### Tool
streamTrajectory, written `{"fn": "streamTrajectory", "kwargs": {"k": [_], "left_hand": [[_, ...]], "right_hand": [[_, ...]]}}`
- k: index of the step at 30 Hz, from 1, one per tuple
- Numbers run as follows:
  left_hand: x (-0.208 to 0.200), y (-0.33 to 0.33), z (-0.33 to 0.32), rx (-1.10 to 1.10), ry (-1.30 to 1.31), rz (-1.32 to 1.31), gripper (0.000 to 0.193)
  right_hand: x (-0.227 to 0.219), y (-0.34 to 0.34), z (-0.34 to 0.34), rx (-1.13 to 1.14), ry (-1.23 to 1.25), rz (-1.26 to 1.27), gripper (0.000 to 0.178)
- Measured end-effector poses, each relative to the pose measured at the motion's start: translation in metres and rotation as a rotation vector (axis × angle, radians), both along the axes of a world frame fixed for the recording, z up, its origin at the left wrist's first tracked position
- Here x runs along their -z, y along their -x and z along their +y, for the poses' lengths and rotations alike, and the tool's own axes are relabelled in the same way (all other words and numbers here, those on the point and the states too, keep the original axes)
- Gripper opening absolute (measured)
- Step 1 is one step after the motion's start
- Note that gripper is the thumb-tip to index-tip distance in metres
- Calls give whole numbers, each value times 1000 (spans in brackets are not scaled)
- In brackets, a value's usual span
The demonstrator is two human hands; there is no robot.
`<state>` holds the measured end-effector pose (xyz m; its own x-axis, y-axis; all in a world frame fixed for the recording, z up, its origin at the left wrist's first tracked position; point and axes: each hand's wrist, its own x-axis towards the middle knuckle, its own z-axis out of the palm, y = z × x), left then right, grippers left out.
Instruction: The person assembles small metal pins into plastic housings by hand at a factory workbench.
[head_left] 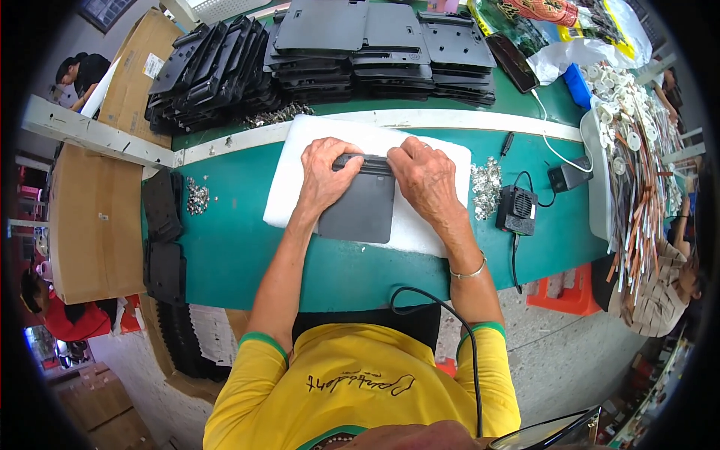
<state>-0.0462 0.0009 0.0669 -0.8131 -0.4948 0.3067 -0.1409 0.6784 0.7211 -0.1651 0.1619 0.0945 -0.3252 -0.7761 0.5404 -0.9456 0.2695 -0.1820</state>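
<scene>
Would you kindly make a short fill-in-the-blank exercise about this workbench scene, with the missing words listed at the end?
1. The dark panel, held by the left hand and right hand, is over a foam slab coloured ____.
2. The tabletop is coloured ____.
3. The bracelet is on the person's ____ wrist.
4. The short-sleeved shirt is mainly ____.

Missing words: white; green; right; yellow.

Dark grey panel (356,206), white foam pad (420,229), green tabletop (225,251), green-trimmed yellow shirt (364,360), red-orange stool (574,294)
</scene>
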Motion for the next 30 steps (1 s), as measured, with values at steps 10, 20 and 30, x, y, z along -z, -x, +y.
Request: {"fn": "streamTrajectory", "kwargs": {"k": [10, 20, 30], "left_hand": [[-1, 3, 5, -22, 111, 66, 10], [-1, 3, 5, -23, 119, 114, 9], [-1, -2, 2, 20, 3, 2, 15]], "right_hand": [[4, -1, -2, -33, -9, -97, 4], [0, -3, 0, -86, -24, -128, 6], [8, -5, -4, -83, -12, -32, 3]]}}
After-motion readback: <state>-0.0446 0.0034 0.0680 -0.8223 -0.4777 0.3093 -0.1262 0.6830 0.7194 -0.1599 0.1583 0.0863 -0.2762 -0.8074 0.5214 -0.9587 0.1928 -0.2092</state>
